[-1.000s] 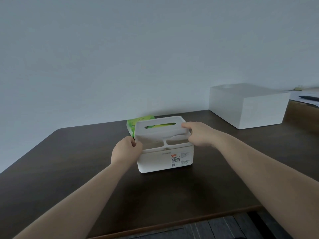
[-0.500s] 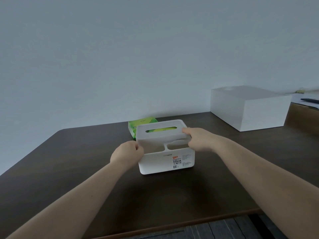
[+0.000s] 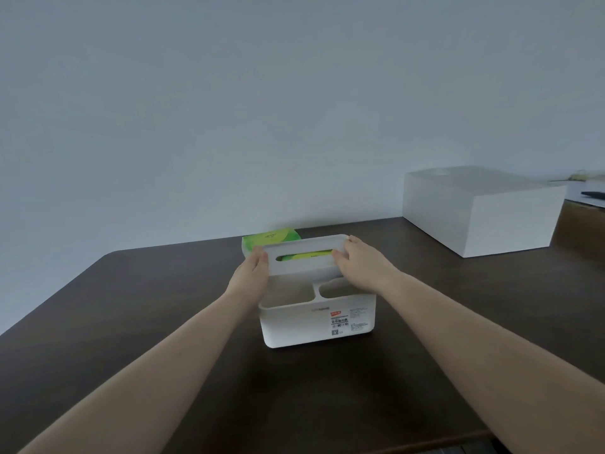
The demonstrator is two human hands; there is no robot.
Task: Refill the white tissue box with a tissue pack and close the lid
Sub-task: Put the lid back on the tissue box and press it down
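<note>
White plastic marks the tissue box (image 3: pixel 317 317), which is seen standing on the dark worktop (image 3: pixel 131 322) with its slotted lid (image 3: pixel 304 255) lifted clear of the rim and held above the back of the box. The lid is clamped at both ends: the left hand (image 3: pixel 250 273) is closed on its left edge, the right hand (image 3: pixel 360 263) on its right edge. Two open compartments at the front of the box are exposed and look empty; the rear of the box is hidden behind the lid. A green tissue pack (image 3: pixel 271 239) lies just behind the box, part of it showing through the lid's slot. A larger white box (image 3: pixel 481 211) is set well to the right of the tissue box, against the wall.

The refill is judged not yet begun, since the pack is outside the box. With both hands occupied, the lid must be set down before the pack can be reached; a careless release could let it drop onto the box or slide off the worktop. The pack could also be pushed backward if the lid is lowered behind the box.
</note>
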